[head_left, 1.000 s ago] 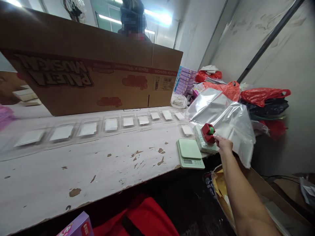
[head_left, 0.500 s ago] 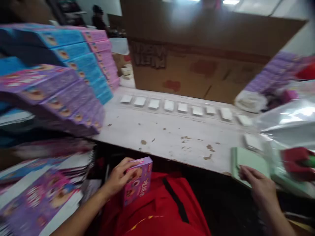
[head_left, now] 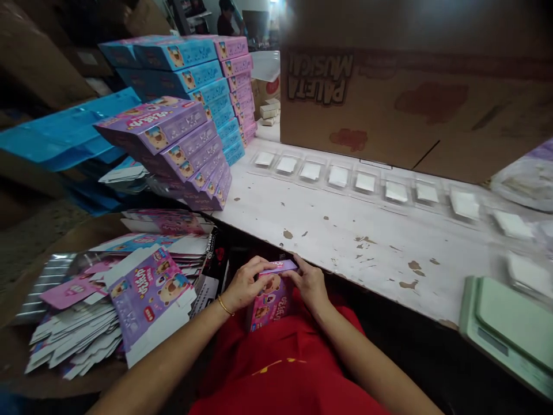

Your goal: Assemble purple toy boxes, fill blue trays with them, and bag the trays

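Note:
A small pink and purple carton [head_left: 271, 304] stands upright against the red clothing at my lap, by the table's front edge. My left hand [head_left: 247, 283] grips it from the left, fingers over its top edge. On the opposite side, my right hand [head_left: 311, 283] pinches the carton's upper right corner, with the thumb and fingers near the closed-looking top. Its contents cannot be seen. Flat unfolded cartons [head_left: 151, 288] of a similar print lie in a heap to the left.
White packets [head_left: 339, 176] in clear plastic line the worn white table [head_left: 311, 225]. Purple boxes [head_left: 190, 150], blue boxes [head_left: 201, 78] and pink boxes [head_left: 235, 66] are stacked left. A large cardboard box [head_left: 389, 104] stands behind. A pale green scale [head_left: 514, 323] sits right. Someone is in the background.
My right hand has left the pale green scale and come over to the carton's top. My left hand still holds the carton. The view has turned left.

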`<state>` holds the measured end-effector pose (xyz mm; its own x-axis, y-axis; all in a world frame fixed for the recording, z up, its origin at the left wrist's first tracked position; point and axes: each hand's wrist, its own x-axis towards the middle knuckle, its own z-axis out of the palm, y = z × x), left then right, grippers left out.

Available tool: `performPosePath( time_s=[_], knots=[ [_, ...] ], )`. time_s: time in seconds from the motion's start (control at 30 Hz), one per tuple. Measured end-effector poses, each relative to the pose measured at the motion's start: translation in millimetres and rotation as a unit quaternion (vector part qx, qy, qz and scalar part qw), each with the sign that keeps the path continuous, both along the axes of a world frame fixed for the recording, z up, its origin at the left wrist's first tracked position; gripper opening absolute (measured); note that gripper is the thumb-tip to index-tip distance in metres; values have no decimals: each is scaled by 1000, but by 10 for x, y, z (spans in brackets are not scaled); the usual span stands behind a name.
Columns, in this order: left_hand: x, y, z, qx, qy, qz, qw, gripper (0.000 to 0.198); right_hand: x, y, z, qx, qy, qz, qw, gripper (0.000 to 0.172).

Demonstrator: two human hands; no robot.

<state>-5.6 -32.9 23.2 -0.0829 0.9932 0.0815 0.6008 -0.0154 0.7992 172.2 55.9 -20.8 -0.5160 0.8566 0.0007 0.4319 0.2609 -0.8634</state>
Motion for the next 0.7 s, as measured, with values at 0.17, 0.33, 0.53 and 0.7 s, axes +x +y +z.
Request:
performPosePath(
  time_s=[0.17, 0.33, 0.53, 0.7],
  knots=[
    [-23, -23, 9, -14, -8, 31, 999, 26, 99, 75, 234, 311, -102, 187, 926, 39],
    [19, -26, 11, -77, -53, 25, 995, 34, 31, 324, 339, 208, -109, 314, 920, 48],
    [227, -265, 16, 40, 68, 196, 978, 72, -38, 394, 427, -34, 88, 190, 977, 46],
    [339, -465, 368, 62, 353, 226, 906, 94, -312, 223, 926, -209, 248, 33, 945, 50]
  ],
)
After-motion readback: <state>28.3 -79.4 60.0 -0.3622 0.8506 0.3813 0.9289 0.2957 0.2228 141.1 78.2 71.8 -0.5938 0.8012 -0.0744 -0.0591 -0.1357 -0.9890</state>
